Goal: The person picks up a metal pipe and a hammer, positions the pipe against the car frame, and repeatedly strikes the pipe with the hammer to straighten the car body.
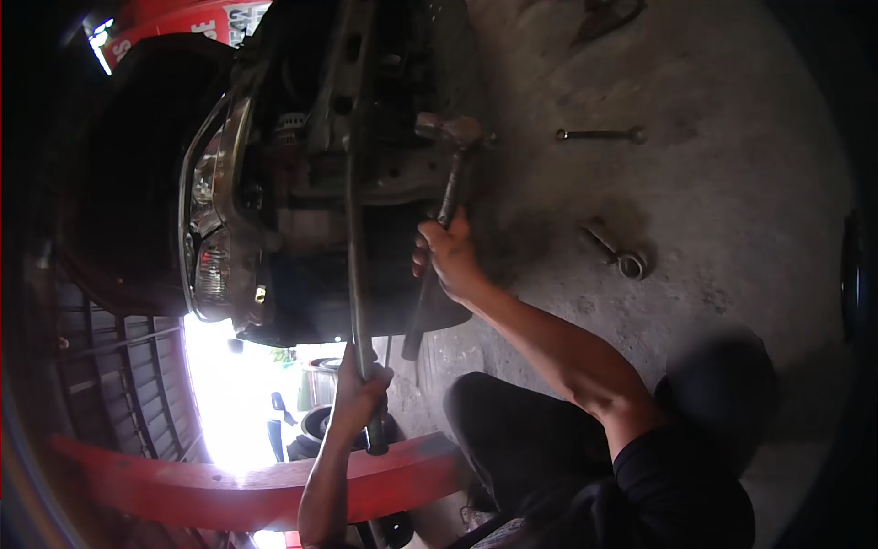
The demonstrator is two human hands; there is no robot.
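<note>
My right hand (pixel 450 254) is wrapped round the handle of a hammer (pixel 450 188). The hammer's head, at the upper end in the picture, lies close to the vehicle's dark metal front frame (pixel 393 188). Lower in the view, my left hand (pixel 359 392) is closed round a long metal bar (pixel 358 274) near its end. That bar runs up in front of the frame; where its far end meets the vehicle I cannot make out. A gap separates hammer and bar. Beside them is the vehicle's clear headlight (pixel 212 270).
On the concrete floor (pixel 713 210) lie a combination wrench (pixel 599 135) and a ring-ended metal tool (pixel 617 254). A curved red beam (pixel 274 494) crosses the lower view. My bent knee (pixel 512 412) is below the hammer. The picture is turned sideways.
</note>
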